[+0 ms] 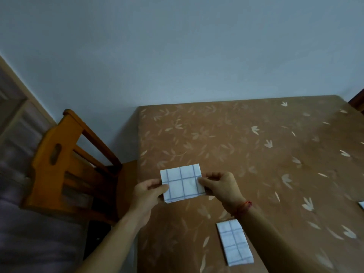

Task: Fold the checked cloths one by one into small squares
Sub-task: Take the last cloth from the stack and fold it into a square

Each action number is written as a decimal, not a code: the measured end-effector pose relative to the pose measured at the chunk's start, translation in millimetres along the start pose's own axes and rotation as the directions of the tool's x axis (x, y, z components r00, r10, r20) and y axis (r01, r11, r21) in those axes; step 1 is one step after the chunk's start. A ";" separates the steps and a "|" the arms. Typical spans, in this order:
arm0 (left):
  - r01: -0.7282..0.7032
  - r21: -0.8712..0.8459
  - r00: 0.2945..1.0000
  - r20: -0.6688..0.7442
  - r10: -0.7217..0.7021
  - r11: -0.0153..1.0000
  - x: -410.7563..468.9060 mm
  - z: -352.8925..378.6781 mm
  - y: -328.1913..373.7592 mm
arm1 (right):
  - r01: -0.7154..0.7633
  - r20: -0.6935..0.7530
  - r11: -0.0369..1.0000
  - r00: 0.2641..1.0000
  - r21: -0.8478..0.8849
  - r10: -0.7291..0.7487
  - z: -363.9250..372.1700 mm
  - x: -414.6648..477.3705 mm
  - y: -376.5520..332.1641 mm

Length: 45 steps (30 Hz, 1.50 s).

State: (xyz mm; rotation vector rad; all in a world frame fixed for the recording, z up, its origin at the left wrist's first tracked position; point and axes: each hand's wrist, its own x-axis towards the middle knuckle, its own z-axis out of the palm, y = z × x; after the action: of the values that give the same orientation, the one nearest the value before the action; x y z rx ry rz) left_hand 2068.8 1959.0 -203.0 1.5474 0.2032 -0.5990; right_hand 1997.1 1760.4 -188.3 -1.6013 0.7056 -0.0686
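Note:
A white cloth with blue checks, folded to a small square [182,183], is held over the left part of the table. My left hand [147,194] pinches its left edge and my right hand [221,187] pinches its right edge, thumbs on top. A second folded checked cloth [234,242] lies flat on the table nearer to me, partly under my right forearm. A corner of another white piece [361,204] shows at the right frame edge.
The table [256,144] has a brown cover with pale leaf prints and stands against a plain wall. A wooden chair [65,164] stands at its left side. Another dark wooden piece [357,101] shows at the far right.

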 end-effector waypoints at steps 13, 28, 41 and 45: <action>-0.088 0.249 0.987 -0.109 0.118 0.965 154.9 55.3 16.4 | 0.017 -0.142 0.969 0.988 -0.248 -0.053 -5.2 169.9 19.1; -0.161 0.425 0.952 -0.171 0.254 0.891 303.8 71.4 4.9 | 0.208 -0.083 0.832 0.954 -0.515 -0.289 22.5 308.4 44.9; -0.210 0.566 0.928 -0.142 0.345 0.797 315.6 71.5 6.6 | 0.200 -0.121 0.807 0.941 -0.556 -0.317 29.9 312.2 43.1; -0.227 0.641 0.914 -0.119 0.387 0.733 312.1 70.9 5.9 | 0.230 -0.078 0.787 0.940 -0.573 -0.332 30.1 310.9 48.4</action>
State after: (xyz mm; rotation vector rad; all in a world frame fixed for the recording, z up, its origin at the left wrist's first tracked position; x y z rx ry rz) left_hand 2317.2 1817.2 -346.6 2.2448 -0.0874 -0.1961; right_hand 2242.0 1640.4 -348.2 -2.2876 0.6450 -0.2452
